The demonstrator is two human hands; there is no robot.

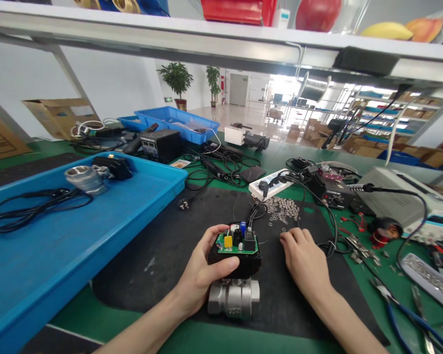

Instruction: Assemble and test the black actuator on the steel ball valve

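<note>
My left hand (203,268) is wrapped around the black housing of a motorised valve (236,268), thumb across its front. The housing is open on top and shows a green circuit board (237,242) with a yellow block and a blue capacitor. Below it sits the silver metal valve body (234,297), resting on a black mat (162,255). My right hand (302,258) lies on the mat to the right of the valve, fingers curled down near a scatter of several small metal washers (282,210). Whether it pinches one is hidden.
A large blue tray (107,221) at left holds a second valve (84,178) and a black cable (25,209). A white power strip (271,184), tangled cables, a soldering station (160,145), blue-handled pliers (402,307) and boxes ring the green bench. A shelf runs overhead.
</note>
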